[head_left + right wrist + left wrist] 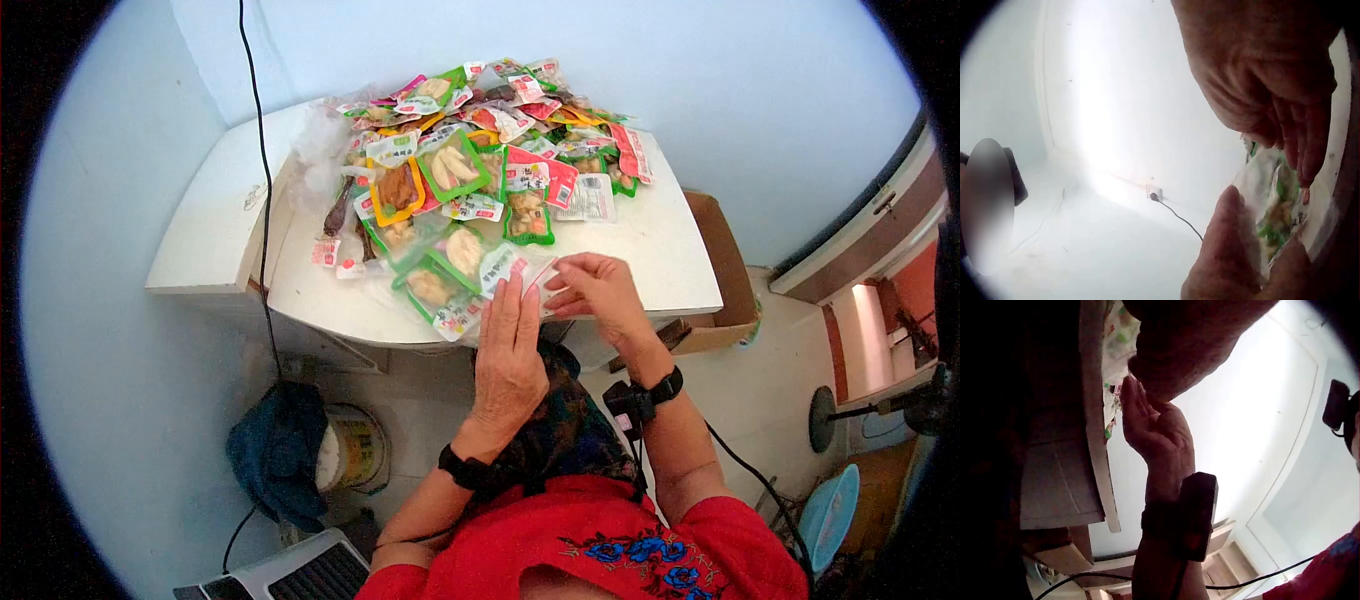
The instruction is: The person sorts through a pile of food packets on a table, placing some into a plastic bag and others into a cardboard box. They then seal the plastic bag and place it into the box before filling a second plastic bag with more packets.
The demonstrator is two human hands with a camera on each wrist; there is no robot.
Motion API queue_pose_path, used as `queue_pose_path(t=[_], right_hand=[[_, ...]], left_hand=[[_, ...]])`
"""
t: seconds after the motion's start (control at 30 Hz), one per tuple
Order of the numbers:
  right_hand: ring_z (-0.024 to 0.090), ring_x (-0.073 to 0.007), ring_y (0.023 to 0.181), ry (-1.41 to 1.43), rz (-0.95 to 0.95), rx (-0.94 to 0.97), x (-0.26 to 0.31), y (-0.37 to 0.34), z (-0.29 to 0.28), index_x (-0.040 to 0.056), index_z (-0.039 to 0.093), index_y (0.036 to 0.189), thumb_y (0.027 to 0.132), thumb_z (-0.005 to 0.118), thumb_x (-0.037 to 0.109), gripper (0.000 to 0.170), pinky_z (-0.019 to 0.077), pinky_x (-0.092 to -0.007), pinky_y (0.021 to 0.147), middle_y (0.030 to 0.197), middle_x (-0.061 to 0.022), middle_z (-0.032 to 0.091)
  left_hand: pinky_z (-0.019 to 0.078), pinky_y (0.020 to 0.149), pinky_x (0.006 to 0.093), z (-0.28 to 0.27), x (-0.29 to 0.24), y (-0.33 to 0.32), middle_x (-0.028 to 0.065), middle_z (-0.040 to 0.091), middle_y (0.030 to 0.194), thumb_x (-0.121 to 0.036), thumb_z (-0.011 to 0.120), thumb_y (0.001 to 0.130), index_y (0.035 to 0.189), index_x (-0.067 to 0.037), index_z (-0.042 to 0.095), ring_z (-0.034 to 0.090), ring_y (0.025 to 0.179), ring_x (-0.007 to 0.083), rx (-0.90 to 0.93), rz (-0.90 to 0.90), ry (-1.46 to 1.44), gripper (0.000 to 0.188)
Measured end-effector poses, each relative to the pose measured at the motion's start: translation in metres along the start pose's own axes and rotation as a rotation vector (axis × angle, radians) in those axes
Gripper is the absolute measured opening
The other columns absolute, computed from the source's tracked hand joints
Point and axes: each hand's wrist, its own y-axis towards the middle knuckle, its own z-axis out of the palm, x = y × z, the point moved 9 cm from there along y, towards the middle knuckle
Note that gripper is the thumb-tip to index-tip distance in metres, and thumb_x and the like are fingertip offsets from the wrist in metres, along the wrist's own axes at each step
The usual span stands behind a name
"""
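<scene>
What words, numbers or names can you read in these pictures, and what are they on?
None clearly enough to quote.
Front packets by the left hand: printed labels, too small and blurred.
Piled packets: printed labels, too small.
White packet with the barcode: tiny print, unreadable.

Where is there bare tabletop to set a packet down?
The biggest patch of white table lies between the right hand and the table's right edge. A smaller one lies between the red-labelled packets and the front-left edge. It's crowded under the packet pile at the back and around the left hand.
</scene>
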Motion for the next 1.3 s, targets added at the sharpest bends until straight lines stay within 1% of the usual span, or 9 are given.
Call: queue_pose_path(t=[0.3, 0.47, 0.57, 0.67, 0.77, 0.9, 0.93, 1.2, 1.3], right_hand=[[0.066, -0.0118, 0.064, -0.323, -0.38, 0.015, 0.087, 0.033, 0.027, -0.0031, 0.069, 0.098, 0.092, 0.063, 0.012, 0.018, 0.0539, -0.0242, 0.055, 0.079, -0.0072, 0.069], [0.068, -0.0203, 0.069, -0.719, -0.599, 0.26, 0.122, 0.052, 0.1, 0.0004, 0.073, 0.095, 0.082, 0.068, 0.021, 0.024, 0.054, -0.0341, 0.067, 0.08, -0.0152, 0.072], [0.068, -0.0191, 0.071, -0.988, -0.737, 0.325, 0.131, 0.073, 0.14, -0.0013, 0.071, 0.102, 0.083, 0.068, 0.02, 0.029, 0.0533, -0.0304, 0.066, 0.083, -0.0132, 0.072], [0.07, -0.0297, 0.08, -1.113, -0.946, 0.268, 0.136, 0.11, 0.167, 0.0007, 0.071, 0.104, 0.08, 0.07, 0.024, 0.034, 0.0546, -0.0384, 0.075, 0.092, -0.0172, 0.072], [0.064, -0.0415, 0.095, -1.044, -1.018, 0.237, 0.142, 0.128, 0.188, -0.002, 0.07, 0.092, 0.076, 0.069, 0.02, 0.027, 0.0513, -0.0465, 0.086, 0.093, -0.0235, 0.068], [0.062, -0.0404, 0.104, -1.194, -0.975, 0.222, 0.126, 0.181, 0.216, -0.0014, 0.063, 0.113, 0.076, 0.071, 0.02, 0.043, 0.05, -0.0456, 0.09, 0.108, -0.0264, 0.064], [0.054, -0.0371, 0.122, -1.342, -0.74, 0.302, 0.117, 0.194, 0.222, 0.0023, 0.047, 0.139, 0.078, 0.073, 0.024, 0.069, 0.042, -0.041, 0.106, 0.134, -0.0236, 0.055], [0.057, -0.0368, 0.116, -1.433, -0.786, 0.239, 0.108, 0.213, 0.243, 0.0032, 0.055, 0.127, 0.066, 0.082, 0.02, 0.069, 0.0479, -0.0444, 0.095, 0.121, -0.02, 0.062], [0.061, -0.037, 0.108, -1.465, -0.991, 0.255, 0.11, 0.214, 0.254, 0.0037, 0.06, 0.12, 0.063, 0.082, 0.017, 0.062, 0.0506, -0.0435, 0.09, 0.114, -0.0195, 0.065]], left_hand=[[0.0301, 0.114, 0.0544, 0.001, 0.0, -0.002, 0.0271, 0.038, 0.148, 0.01, 0.047, 0.076, 0.138, 0.003, 0.046, 0.038, 0.137, 0.044, 0.03, -0.025, 0.0, 0.062], [0.0291, 0.114, 0.0563, 0.005, 0.005, -0.008, 0.0266, 0.039, 0.147, 0.009, 0.048, 0.076, 0.137, 0.003, 0.048, 0.037, 0.138, 0.0446, 0.046, -0.028, 0.008, 0.06], [0.0289, 0.114, 0.0564, 0.006, 0.004, -0.008, 0.0256, 0.04, 0.147, 0.009, 0.049, 0.077, 0.136, 0.002, 0.049, 0.037, 0.138, 0.0446, 0.057, -0.006, 0.038, 0.06], [0.0292, 0.113, 0.0547, 0.006, 0.003, -0.008, 0.0233, 0.041, 0.147, 0.004, 0.054, 0.079, 0.137, 0.002, 0.048, 0.037, 0.138, 0.0431, 0.078, 0.011, 0.055, 0.058], [0.0283, 0.113, 0.0547, 0.009, 0.005, -0.011, 0.0225, 0.041, 0.148, 0.004, 0.054, 0.079, 0.137, 0.002, 0.048, 0.036, 0.139, 0.0425, 0.087, 0.018, 0.07, 0.058], [0.028, 0.114, 0.055, 0.015, 0.008, -0.017, 0.0222, 0.04, 0.148, 0.004, 0.053, 0.079, 0.138, 0.003, 0.046, 0.035, 0.139, 0.0426, 0.072, 0.035, 0.053, 0.059], [0.0288, 0.113, 0.0548, 0.017, 0.007, -0.017, 0.0222, 0.04, 0.148, 0.004, 0.052, 0.079, 0.138, 0.004, 0.047, 0.035, 0.14, 0.0426, 0.084, 0.034, 0.077, 0.059], [0.0291, 0.114, 0.0558, 0.014, 0.003, -0.018, 0.0249, 0.043, 0.144, 0.004, 0.05, 0.079, 0.13, 0.008, 0.05, 0.033, 0.141, 0.0437, 0.152, 0.046, 0.08, 0.051], [0.0291, 0.114, 0.0556, 0.013, 0.002, -0.017, 0.0248, 0.043, 0.145, 0.004, 0.05, 0.079, 0.13, 0.008, 0.05, 0.032, 0.141, 0.0438, 0.143, 0.059, 0.077, 0.05]])
